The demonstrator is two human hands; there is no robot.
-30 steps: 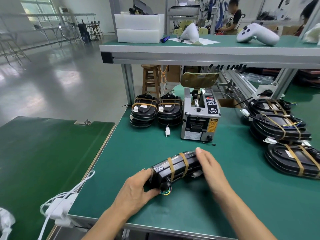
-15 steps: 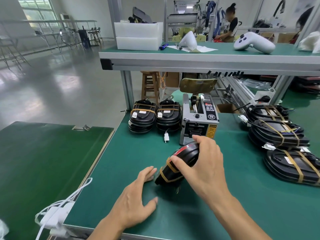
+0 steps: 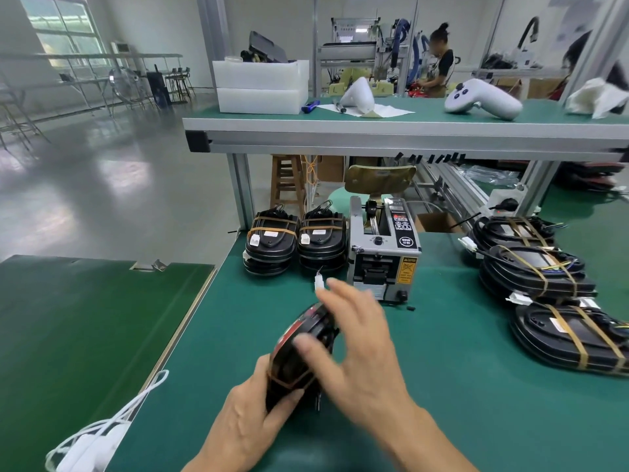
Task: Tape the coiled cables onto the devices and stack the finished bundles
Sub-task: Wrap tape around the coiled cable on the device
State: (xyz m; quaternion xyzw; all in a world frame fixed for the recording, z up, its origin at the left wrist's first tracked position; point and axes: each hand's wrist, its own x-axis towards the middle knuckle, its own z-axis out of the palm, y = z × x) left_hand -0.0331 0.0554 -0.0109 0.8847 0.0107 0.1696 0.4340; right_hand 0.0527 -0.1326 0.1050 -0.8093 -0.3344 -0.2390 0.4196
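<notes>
Left hand [image 3: 250, 425] grips near end of taped device [image 3: 299, 356], tilted on edge above green counter [image 3: 459, 386]. Right hand [image 3: 357, 342] blurred, fingers spread, thumb touching device. 12 o'clock: tape dispenser [image 3: 383, 247]; 11 o'clock: finished bundles [image 3: 294, 240]; 2 o'clock: more bundles [image 3: 537, 270].

- The left hand [image 3: 252, 417] grips the near end of a black taped bundle [image 3: 299, 349], which is tilted up on edge above the green table [image 3: 459, 403].
- The right hand [image 3: 354, 338], motion-blurred, has its thumb on the bundle.
- Behind stand a tape dispenser [image 3: 383, 248] and two finished stacks [image 3: 296, 241].
- More taped bundles [image 3: 544, 284] lie right.
</notes>
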